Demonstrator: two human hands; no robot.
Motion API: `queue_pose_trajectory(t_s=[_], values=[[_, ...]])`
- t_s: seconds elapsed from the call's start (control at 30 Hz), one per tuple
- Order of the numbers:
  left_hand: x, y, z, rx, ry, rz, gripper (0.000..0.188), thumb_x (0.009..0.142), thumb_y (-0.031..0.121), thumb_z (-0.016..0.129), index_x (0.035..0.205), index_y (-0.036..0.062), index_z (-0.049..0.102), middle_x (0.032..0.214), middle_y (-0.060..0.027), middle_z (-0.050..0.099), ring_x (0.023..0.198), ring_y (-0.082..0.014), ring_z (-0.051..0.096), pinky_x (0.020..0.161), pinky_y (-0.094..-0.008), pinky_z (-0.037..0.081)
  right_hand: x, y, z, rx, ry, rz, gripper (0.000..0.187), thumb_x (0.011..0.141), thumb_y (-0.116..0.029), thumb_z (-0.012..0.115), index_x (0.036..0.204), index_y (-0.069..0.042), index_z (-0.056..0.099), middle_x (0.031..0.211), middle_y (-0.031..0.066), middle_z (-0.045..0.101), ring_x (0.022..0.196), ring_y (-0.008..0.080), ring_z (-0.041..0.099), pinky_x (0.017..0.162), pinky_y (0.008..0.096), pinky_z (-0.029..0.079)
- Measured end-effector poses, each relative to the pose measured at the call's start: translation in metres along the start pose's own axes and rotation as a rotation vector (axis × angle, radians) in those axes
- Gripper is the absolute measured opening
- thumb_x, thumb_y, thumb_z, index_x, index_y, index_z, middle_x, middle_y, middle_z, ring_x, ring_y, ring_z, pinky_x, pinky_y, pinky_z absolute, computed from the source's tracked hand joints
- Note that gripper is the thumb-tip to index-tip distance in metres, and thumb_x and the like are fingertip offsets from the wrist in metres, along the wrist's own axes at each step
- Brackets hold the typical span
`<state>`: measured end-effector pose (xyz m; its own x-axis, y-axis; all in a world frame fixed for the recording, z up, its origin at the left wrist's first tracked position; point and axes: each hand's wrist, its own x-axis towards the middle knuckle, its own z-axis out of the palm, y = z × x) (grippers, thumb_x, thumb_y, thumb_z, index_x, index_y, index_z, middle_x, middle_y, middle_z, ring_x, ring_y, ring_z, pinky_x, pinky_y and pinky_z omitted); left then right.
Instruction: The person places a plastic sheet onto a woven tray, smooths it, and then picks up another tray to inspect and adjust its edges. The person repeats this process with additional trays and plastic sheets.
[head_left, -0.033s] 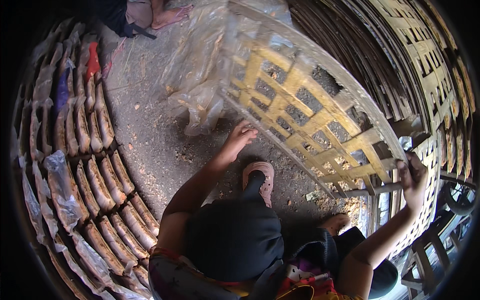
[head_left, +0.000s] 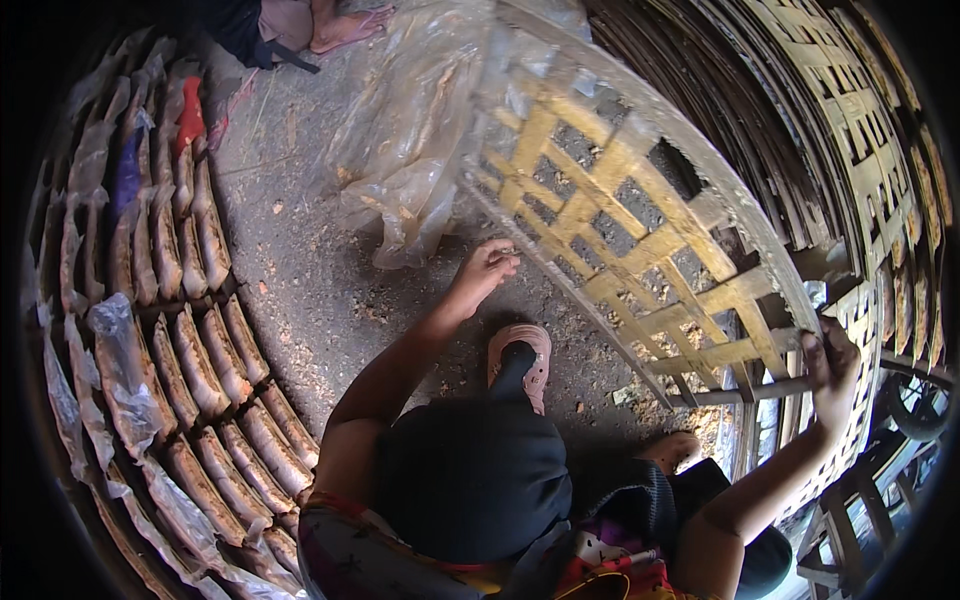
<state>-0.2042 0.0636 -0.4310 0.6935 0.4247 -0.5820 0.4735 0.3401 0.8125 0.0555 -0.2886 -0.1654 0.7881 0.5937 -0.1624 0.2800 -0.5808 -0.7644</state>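
Observation:
A woven bamboo drying rack [head_left: 655, 245], yellowish with an open lattice and a worn wooden frame, is held tilted before me. My right hand [head_left: 830, 365] grips its near right corner, fingers wrapped over the end of the frame. My left hand [head_left: 483, 280] is beside the rack's left edge, its fingers loosely curled and a little apart, with nothing visible in them. A slight gap shows between those fingertips and the frame.
Rows of curved brown pieces with plastic sheeting [head_left: 210, 365] line the left side. Crumpled clear plastic [head_left: 400, 170] lies on the floor. More racks [head_left: 725, 110] are stacked at right. Another person's foot [head_left: 350, 28] shows at the top. Crumbs litter the floor around my pink clog [head_left: 535, 350].
The rack has shifted slightly right and down, and its left edge now stands a little farther from my left fingers. My right hand keeps its grip on the corner.

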Motion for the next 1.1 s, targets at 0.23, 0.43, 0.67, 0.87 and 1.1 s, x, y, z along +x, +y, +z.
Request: queue_pose_trajectory(t_s=[0.23, 0.43, 0.67, 0.87, 1.1], values=[[0.061, 0.034, -0.052, 1.203, 0.808, 0.382, 0.046, 0.083, 0.022, 0.071, 0.125, 0.0107, 0.057, 0.128, -0.0147, 0.055, 0.122, -0.0312, 0.049, 0.100, -0.0482, 0.036, 0.011, 0.080, -0.038, -0.095, -0.069, 0.216, 0.058, 0.090, -0.057, 0.062, 0.101, 0.000, 0.065, 0.063, -0.0073, 0.047, 0.054, 0.0013, 0.037, 0.046, 0.0212, 0.024], [0.095, 0.022, -0.118, 1.375, 0.688, 0.230, 0.023, 0.084, 0.022, 0.070, 0.106, 0.0138, 0.069, 0.114, -0.0073, 0.065, 0.116, -0.0258, 0.054, 0.105, -0.0480, 0.029, 0.031, 0.143, 0.004, 0.166, -0.143, 0.327, 0.022, 0.093, -0.029, 0.066, 0.091, -0.008, 0.063, 0.062, -0.0067, 0.049, 0.049, 0.0018, 0.042, 0.041, 0.0194, 0.029], [0.041, 0.126, -0.146, 0.120, 0.707, 0.262, 0.011, 0.093, 0.014, 0.065, 0.100, 0.0068, 0.068, 0.096, -0.0056, 0.070, 0.086, -0.0155, 0.064, 0.080, -0.0296, 0.050, 0.074, 0.187, 0.084, 0.118, -0.202, 0.250, 0.022, 0.098, -0.027, 0.058, 0.098, -0.005, 0.061, 0.063, -0.0040, 0.051, 0.052, 0.0041, 0.046, 0.043, 0.0224, 0.035], [0.005, 0.193, -0.147, -0.351, 0.339, 0.667, 0.012, 0.096, 0.016, 0.062, 0.103, 0.0064, 0.065, 0.094, -0.0018, 0.068, 0.083, -0.0096, 0.063, 0.075, -0.0234, 0.050, 0.090, 0.181, 0.127, -0.793, -0.331, -0.074, 0.056, 0.092, -0.027, 0.063, 0.142, -0.012, 0.044, 0.135, 0.0239, 0.051, 0.124, 0.0397, 0.052, 0.099, 0.0517, 0.045], [-0.018, 0.200, -0.059, -0.211, 0.262, 0.539, 0.016, 0.094, 0.018, 0.066, 0.101, 0.0039, 0.064, 0.089, 0.0003, 0.065, 0.088, -0.0071, 0.060, 0.080, -0.0226, 0.048, 0.092, -0.075, 0.250, -0.051, -0.092, -0.661, 0.107, 0.073, -0.021, 0.082, 0.156, -0.021, 0.015, 0.152, 0.0239, 0.027, 0.137, 0.0414, 0.034, 0.113, 0.0487, 0.035]])
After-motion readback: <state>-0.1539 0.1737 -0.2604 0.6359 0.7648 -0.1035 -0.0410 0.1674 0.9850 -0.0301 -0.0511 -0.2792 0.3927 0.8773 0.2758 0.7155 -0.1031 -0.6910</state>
